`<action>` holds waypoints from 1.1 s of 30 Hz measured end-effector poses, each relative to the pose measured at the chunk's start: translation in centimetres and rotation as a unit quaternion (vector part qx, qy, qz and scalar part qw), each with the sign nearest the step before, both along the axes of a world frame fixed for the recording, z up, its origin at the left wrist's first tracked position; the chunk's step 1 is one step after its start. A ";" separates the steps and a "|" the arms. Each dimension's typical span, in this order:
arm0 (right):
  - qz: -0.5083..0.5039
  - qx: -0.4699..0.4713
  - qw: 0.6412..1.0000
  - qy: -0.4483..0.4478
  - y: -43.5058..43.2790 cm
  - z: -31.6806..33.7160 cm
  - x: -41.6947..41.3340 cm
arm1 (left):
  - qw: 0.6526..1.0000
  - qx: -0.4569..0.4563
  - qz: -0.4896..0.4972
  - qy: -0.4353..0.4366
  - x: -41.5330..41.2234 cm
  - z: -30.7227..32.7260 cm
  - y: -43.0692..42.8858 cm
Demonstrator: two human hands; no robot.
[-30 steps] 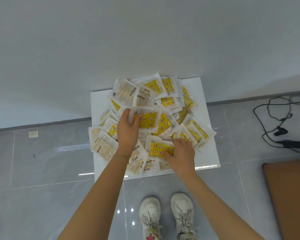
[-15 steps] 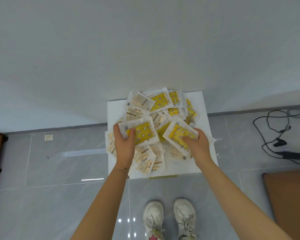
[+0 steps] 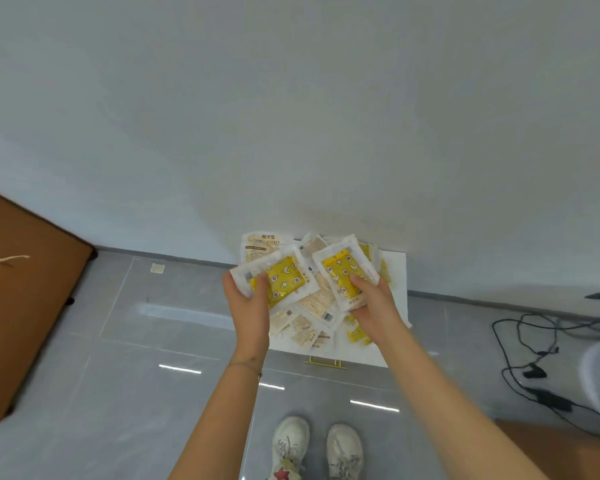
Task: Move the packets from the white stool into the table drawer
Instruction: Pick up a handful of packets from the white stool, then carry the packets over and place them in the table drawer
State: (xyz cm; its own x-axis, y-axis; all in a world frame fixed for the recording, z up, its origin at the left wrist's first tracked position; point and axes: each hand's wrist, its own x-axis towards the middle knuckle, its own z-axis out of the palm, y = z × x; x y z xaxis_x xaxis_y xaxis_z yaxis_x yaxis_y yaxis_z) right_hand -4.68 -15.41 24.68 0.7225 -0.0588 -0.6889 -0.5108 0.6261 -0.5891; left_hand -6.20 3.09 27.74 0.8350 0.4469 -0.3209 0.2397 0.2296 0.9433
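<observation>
In the middle of the frame, the left hand (image 3: 248, 310) is gripping a yellow packet (image 3: 281, 278) by its lower left corner, with the thumb lying across the printed face and the fingers curling underneath. Just to the right, the right hand (image 3: 374, 301) is holding a second yellow packet (image 3: 343, 268) the same way, thumb pressing on top near the lower edge. Both packets are sitting tilted above the pile of packets (image 3: 312, 306), which is lying spread over the white stool (image 3: 397, 271) against the wall (image 3: 291, 116). The picture is blurring here, so each hand may be holding more than one packet; I cannot tell. The stool's bare top is showing at its right side, and a gold leg (image 3: 324, 362) is peeking out beneath its near edge. At the left edge of the frame a brown tabletop (image 3: 25, 299) is reaching in over the grey floor (image 3: 118, 393). A small paper scrap (image 3: 157, 268) is lying on the tiles between the tabletop and the stool. Black cables (image 3: 534, 358) are trailing across the floor at the right, and a pair of white shoes (image 3: 317, 445) is standing at the bottom centre.
</observation>
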 end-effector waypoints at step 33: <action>0.521 -0.210 0.782 -0.270 48.1 12.2 -12.2 | 0.908 -0.005 0.419 -0.007 -27.2 8.8 39.3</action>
State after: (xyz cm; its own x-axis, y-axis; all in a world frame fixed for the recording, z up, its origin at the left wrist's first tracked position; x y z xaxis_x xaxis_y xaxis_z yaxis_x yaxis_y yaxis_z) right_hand -16.86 32.69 36.91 0.7079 0.6167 -0.3444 -0.2205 -0.2702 -0.9372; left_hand -33.39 42.42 36.49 0.2076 0.9240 -0.3211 -0.0343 0.3350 0.9416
